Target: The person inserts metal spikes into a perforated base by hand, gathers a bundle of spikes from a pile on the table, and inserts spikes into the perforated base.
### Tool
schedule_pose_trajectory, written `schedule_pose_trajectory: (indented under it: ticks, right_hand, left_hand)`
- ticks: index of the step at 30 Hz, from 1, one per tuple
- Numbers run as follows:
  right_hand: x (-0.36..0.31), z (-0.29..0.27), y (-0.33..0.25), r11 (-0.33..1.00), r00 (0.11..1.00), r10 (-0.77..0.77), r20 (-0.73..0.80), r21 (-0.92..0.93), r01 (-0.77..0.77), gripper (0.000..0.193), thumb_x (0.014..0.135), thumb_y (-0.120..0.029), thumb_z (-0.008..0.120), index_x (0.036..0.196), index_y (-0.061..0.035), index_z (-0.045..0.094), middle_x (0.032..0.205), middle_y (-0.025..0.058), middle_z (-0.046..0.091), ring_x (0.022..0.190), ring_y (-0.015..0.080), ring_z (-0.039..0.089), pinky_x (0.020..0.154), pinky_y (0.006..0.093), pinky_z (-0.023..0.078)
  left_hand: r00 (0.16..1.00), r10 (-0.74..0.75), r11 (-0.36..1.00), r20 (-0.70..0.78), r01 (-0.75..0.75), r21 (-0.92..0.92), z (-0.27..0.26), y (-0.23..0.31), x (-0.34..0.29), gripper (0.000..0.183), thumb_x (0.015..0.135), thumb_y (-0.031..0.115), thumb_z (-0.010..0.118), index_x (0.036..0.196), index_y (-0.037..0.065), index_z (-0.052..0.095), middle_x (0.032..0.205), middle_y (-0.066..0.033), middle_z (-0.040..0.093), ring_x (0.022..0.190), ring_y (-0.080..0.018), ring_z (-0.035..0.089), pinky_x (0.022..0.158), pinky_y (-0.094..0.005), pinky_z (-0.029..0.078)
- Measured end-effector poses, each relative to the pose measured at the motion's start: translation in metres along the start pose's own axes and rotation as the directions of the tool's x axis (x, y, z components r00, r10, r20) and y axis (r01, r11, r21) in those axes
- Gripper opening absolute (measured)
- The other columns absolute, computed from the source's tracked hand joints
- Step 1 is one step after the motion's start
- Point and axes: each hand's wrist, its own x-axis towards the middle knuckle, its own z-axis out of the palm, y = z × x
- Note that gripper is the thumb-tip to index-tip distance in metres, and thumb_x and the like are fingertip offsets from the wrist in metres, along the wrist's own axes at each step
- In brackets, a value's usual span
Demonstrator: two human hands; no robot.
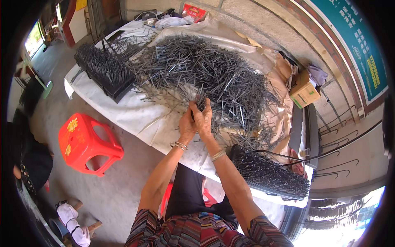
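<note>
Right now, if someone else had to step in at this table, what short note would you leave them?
Left hand and right hand: pressed together at the near edge of the heap of grey metal pins, fingers closed on a small bunch of pins.
Things: the loose heap covers the middle of the cloth-covered table. One black tray packed with upright pins stands at the far left; a second filled tray lies by the right forearm.
Done: two trays look full.
Left: most pins remain loose in the heap.
Nearby: red plastic stool on the floor, cardboard box to the right.
</note>
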Motion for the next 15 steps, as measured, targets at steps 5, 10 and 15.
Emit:
schedule_pose_trajectory:
  ticks: [5, 10, 15]
  right_hand:
    - [-0.011, 0.038, -0.009, 0.931, 0.973, -0.228, -0.042, -0.303, 0.205, 0.026, 0.082, -0.012, 0.065, 0.105, -0.0027, 0.056, 0.086, 0.0096, 0.063, 0.074, 0.0208, 0.054, 0.073, 0.0341, 0.048]
    - [-0.010, 0.038, -0.011, 0.951, 0.928, -0.299, -0.222, -0.152, 0.270, 0.035, 0.077, -0.020, 0.066, 0.102, 0.0010, 0.053, 0.092, 0.0157, 0.053, 0.090, 0.0300, 0.053, 0.088, 0.0369, 0.043]
    - [-0.005, -0.003, -0.019, 0.801, 0.961, -0.266, -0.079, -0.573, 0.175, 0.037, 0.077, -0.026, 0.068, 0.101, -0.0004, 0.058, 0.095, 0.0204, 0.063, 0.095, 0.0355, 0.058, 0.087, 0.0394, 0.045]
  left_hand:
    - [0.957, 0.279, 0.865, 0.084, -0.288, 0.410, -0.023, -0.078, 0.017, 0.043, 0.081, 0.038, 0.071, 0.099, 0.001, 0.059, 0.083, -0.0150, 0.063, 0.075, -0.0327, 0.062, 0.065, -0.0434, 0.049]
    - [0.994, 0.019, 0.984, 0.110, -0.038, 0.173, -0.004, 0.015, -0.001, 0.050, 0.089, 0.042, 0.057, 0.105, -0.005, 0.056, 0.094, -0.0229, 0.064, 0.086, -0.0366, 0.063, 0.072, -0.0430, 0.049]
    - [0.970, 0.012, 1.000, 0.245, -0.015, 0.013, -0.002, -0.075, 0.014, 0.039, 0.092, 0.018, 0.058, 0.124, -0.003, 0.049, 0.117, -0.0154, 0.061, 0.106, -0.0252, 0.060, 0.090, -0.0353, 0.048]
